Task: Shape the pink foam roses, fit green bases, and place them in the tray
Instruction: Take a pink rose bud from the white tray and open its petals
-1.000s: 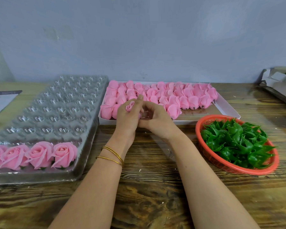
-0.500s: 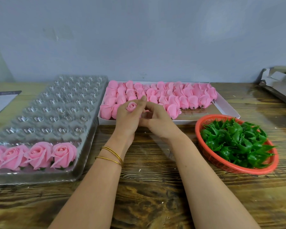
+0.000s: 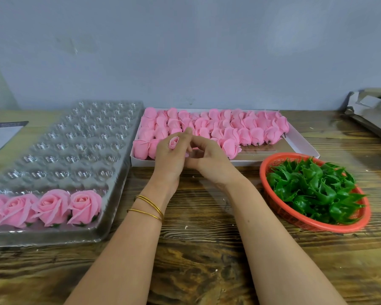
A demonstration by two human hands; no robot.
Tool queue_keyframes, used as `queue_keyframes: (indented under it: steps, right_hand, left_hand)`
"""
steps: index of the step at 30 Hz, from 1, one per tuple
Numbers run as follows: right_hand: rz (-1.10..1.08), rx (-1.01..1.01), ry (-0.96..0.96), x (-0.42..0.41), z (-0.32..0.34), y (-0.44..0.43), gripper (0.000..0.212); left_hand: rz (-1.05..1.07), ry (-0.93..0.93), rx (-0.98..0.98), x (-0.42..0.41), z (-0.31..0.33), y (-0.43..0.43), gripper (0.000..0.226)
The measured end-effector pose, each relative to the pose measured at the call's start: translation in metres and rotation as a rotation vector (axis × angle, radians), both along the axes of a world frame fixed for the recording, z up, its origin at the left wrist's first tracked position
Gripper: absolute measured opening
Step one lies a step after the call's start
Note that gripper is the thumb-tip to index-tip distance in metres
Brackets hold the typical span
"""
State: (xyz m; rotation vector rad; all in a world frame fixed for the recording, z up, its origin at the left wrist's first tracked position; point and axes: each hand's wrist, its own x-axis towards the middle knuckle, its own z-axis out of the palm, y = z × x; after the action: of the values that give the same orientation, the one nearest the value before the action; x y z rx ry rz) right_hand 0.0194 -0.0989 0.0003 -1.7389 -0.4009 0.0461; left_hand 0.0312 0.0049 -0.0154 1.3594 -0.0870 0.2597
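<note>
Rose [image 3: 174,142] apparently within left hand [image 3: 169,157]

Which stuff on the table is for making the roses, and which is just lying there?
For the job: rose bud held in the left hand; box of unshaped pink roses; red basket of green bases; clear tray with finished roses.
Just lying about: paper sheet at far left; grey cardboard pile at far right.

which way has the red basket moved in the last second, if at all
No, it has not moved. The red basket sits as before, its far rim overlapping the front right corner of the white box on the table.
</note>
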Motion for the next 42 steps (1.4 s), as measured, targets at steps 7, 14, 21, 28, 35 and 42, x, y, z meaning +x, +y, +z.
queue_keyframes:
  steps: [7,14,21,28,35,42]
  right_hand:
    - [-0.088,0.005,-0.048,0.001,-0.0026,0.0034,0.035]
    - [-0.051,-0.006,-0.065,0.0021,-0.003,0.0,0.025]
    - [0.004,0.033,0.019,-0.0007,-0.0018,-0.0008,0.029]
    - [-0.037,0.003,0.026,-0.0043,0.0026,0.0005,0.024]
    - [-0.087,-0.027,-0.035,-0.0011,-0.0014,0.0046,0.03]
    - [-0.049,-0.013,-0.044,0.0006,-0.0026,0.003,0.037]
  left_hand:
    - [0.014,0.016,-0.029,0.0017,-0.0006,-0.0032,0.04]
    - [-0.004,-0.009,0.002,0.0006,-0.0014,-0.0005,0.036]
    - [-0.027,-0.004,-0.006,-0.0007,-0.0014,0.0022,0.033]
    - [0.01,0.004,-0.043,0.0009,-0.0003,-0.0001,0.045]
    - [-0.007,0.025,-0.057,0.0002,-0.0003,-0.0004,0.043]
    - [-0.038,-0.03,-0.007,0.0016,-0.0035,0.0038,0.026]
